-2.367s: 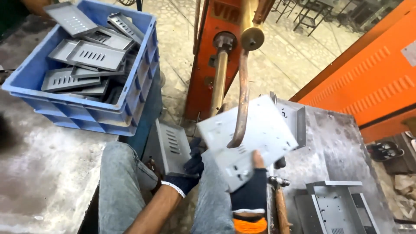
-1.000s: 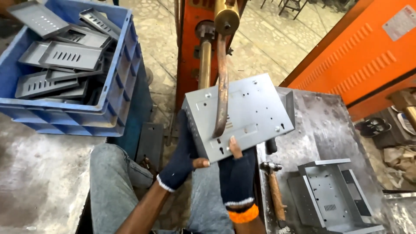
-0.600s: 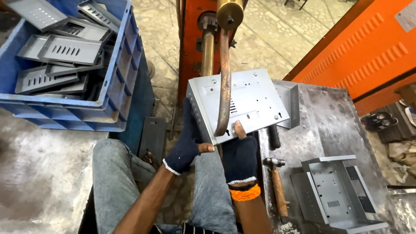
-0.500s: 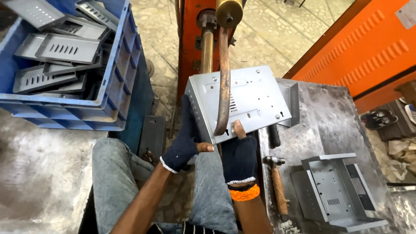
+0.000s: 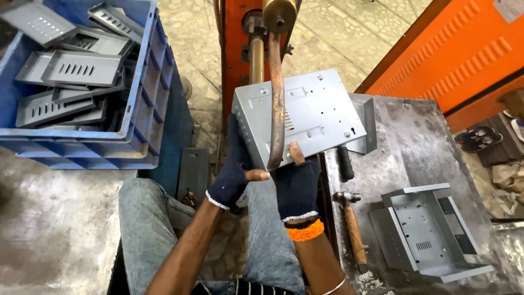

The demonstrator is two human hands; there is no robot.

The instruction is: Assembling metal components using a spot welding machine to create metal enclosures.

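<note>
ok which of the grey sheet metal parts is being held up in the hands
The large flat grey panel under the curved copper arm, gripped by the left hand and right hand. The others lie in the blue crate or on the steel table.

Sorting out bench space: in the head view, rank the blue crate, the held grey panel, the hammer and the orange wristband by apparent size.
1. Blue crate
2. Grey panel, though it is raised nearer the camera
3. Hammer
4. Orange wristband
</note>
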